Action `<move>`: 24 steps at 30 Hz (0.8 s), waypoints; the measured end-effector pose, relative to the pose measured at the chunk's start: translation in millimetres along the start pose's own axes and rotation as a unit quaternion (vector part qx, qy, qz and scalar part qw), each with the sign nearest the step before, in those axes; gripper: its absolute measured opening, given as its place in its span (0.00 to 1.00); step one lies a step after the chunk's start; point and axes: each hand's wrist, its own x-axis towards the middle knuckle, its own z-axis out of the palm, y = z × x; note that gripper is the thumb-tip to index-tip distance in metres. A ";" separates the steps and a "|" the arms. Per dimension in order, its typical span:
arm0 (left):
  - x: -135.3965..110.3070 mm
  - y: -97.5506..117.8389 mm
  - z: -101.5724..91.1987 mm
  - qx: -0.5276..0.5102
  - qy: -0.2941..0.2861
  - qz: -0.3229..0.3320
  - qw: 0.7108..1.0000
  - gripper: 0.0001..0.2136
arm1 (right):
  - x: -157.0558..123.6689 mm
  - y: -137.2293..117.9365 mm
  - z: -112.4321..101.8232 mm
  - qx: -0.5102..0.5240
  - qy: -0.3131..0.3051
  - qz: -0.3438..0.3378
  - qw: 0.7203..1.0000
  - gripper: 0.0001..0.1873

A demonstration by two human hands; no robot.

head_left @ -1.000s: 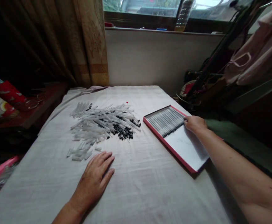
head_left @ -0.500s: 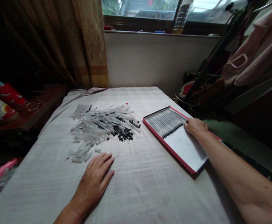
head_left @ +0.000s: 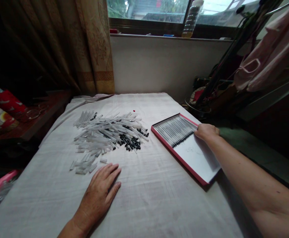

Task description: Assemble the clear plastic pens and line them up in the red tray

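Observation:
My left hand (head_left: 100, 188) lies flat on the white cloth (head_left: 144, 205) with its fingers stretched out and nothing in it. My right hand (head_left: 207, 131) is closed over the right wall of a shallow red-edged box (head_left: 178, 156); some of its fingers are hidden. Inside the box, a row of clear pens (head_left: 175, 129) with dark tips fills the far half, and the near half shows a white bottom. Left of the box spreads a heap of clear pen barrels (head_left: 104, 127), with small black pen parts (head_left: 132, 143) at its right. Short clear caps (head_left: 86, 163) lie just beyond my left fingers.
A tiny red piece (head_left: 134, 110) lies near the far edge of the cloth. On the left stands a dark wooden table (head_left: 47, 115) with packets on it. A curtain (head_left: 94, 49) hangs behind, and pink clothing (head_left: 263, 56) hangs at the right.

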 end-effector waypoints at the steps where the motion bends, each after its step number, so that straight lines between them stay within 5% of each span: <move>1: -0.1 -0.2 0.1 0.000 -0.002 -0.002 1.000 0.17 | 1.8 0.6 0.6 0.001 -0.003 -0.002 1.000 0.22; 9: 0.4 -0.2 -0.1 -0.009 -0.003 -0.005 1.000 0.17 | 6.4 12.1 12.5 0.047 0.031 -0.057 0.997 0.21; 24: 0.4 -1.9 2.2 -0.014 -0.015 -0.010 1.000 0.17 | -18.7 12.9 16.2 0.104 0.085 -0.041 0.990 0.22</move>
